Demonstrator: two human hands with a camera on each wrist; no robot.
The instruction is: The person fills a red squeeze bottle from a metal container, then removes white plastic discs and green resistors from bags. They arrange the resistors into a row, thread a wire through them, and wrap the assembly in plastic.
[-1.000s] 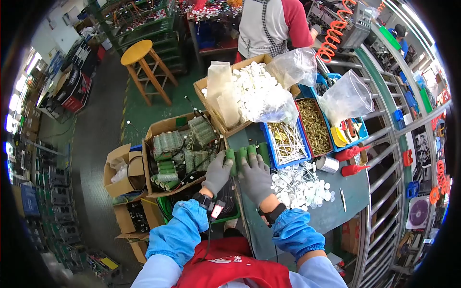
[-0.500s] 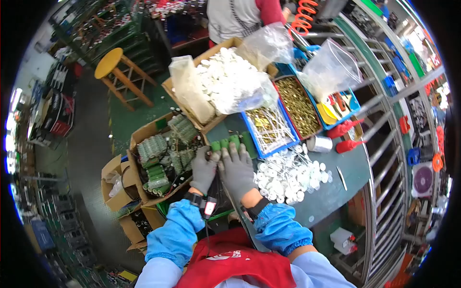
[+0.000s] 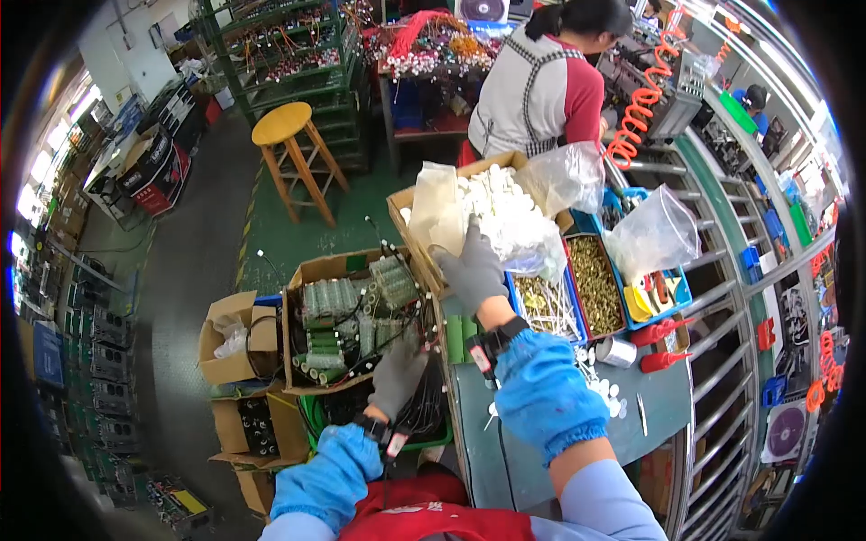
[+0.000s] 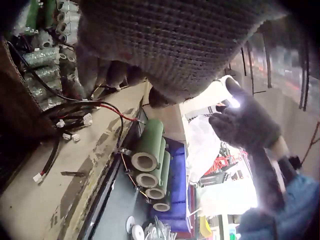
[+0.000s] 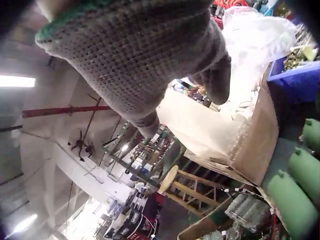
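Note:
My gloved right hand reaches over the near edge of a carton full of white plastic pieces. Its fingers are extended towards the pieces, with nothing seen in its grasp. My gloved left hand hovers by the near right corner of a box of bubble-wrapped green tubes. The left fingers bend loosely, and no object shows in them. Several hollow green tubes with thin wires lie in a row along the table edge, below the left hand in the left wrist view.
Trays of white sticks and brass parts stand right of the carton. White discs, a metal can, red bottles and a pen-like tool lie on the table. Another person sits beyond.
My right hand has left the green tubes and moved forward to the carton of white pieces. The left hand has drawn back from the tubes, towards me. The head view has shifted too.

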